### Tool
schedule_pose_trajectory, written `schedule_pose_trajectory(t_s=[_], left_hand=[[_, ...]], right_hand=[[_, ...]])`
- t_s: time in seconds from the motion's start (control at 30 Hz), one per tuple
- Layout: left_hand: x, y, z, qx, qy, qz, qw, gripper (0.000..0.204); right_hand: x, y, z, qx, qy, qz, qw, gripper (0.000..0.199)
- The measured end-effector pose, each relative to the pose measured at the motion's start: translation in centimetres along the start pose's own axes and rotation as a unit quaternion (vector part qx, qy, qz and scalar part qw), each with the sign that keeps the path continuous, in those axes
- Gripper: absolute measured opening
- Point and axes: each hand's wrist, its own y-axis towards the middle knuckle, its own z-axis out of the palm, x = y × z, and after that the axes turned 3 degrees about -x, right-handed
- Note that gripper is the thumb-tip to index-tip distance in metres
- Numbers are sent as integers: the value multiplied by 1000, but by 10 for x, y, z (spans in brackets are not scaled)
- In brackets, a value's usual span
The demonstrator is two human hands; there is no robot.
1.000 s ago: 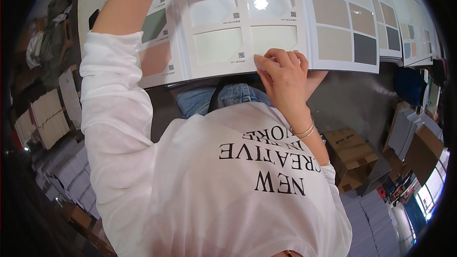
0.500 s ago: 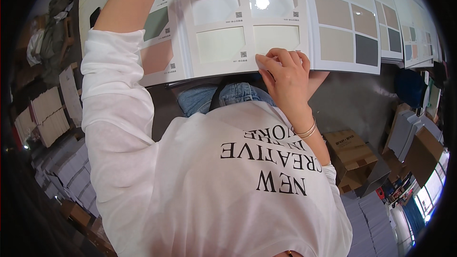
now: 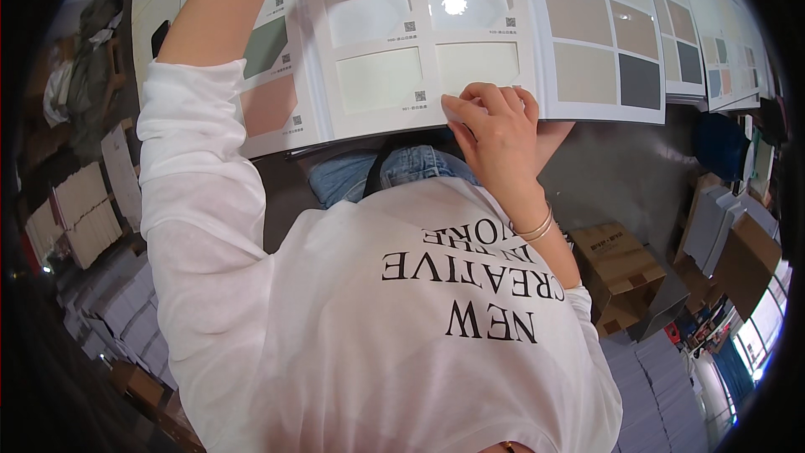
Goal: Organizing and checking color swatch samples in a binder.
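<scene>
A colour swatch book lies open along the top of the view, with pale swatches set in cut-out windows. My right hand is at its near edge, fingers curled, the index fingertip at the lower corner of a cream swatch. The thumb sits lower, by the board's edge; whatever the fingers may pinch is hidden. My left forearm reaches across the book's left page, which bears green and salmon swatches. My left hand itself is past the top edge.
More swatch boards with beige and grey squares overlap to the right. An open cardboard box stands on the floor at right, near stacks of pale sheets. More paper stacks are at left. A blue seat is at far right.
The whole view has shifted slightly, so the book and my body appear a little farther left. My right hand keeps nearly the same curled pose at the book's edge.
</scene>
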Motion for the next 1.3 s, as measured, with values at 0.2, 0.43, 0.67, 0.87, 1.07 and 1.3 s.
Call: schedule_pose_trajectory(t_s=[0.2, 0.43, 0.67, 0.87, 1.07, 1.3], left_hand=[[2, 1, 2, 0, 4, 16, 1000, 23], [-2, -2, 0, 3, 5, 14, 1000, 23], [6, -2, 4, 7, 34, 11, 999, 26], [9, -4, 7, 8, -19, 0, 1000, 25], [10, -2, 13, 13, 0, 1, 1000, 25], [5, -3, 10, 23, 6, -24, 999, 24]], right_hand=[[0, -1, -1, 2, -6, 1, 1000, 31], [-1, -12, -4, -39, 7, 15, 999, 34], [-27, -63, -7, -129, 54, 17, 990, 35], [-43, -85, -3, -105, 4, 64, 992, 48], [-42, -82, -1, -86, 3, 103, 991, 61], [-42, -82, -3, -57, -30, 111, 992, 62]])
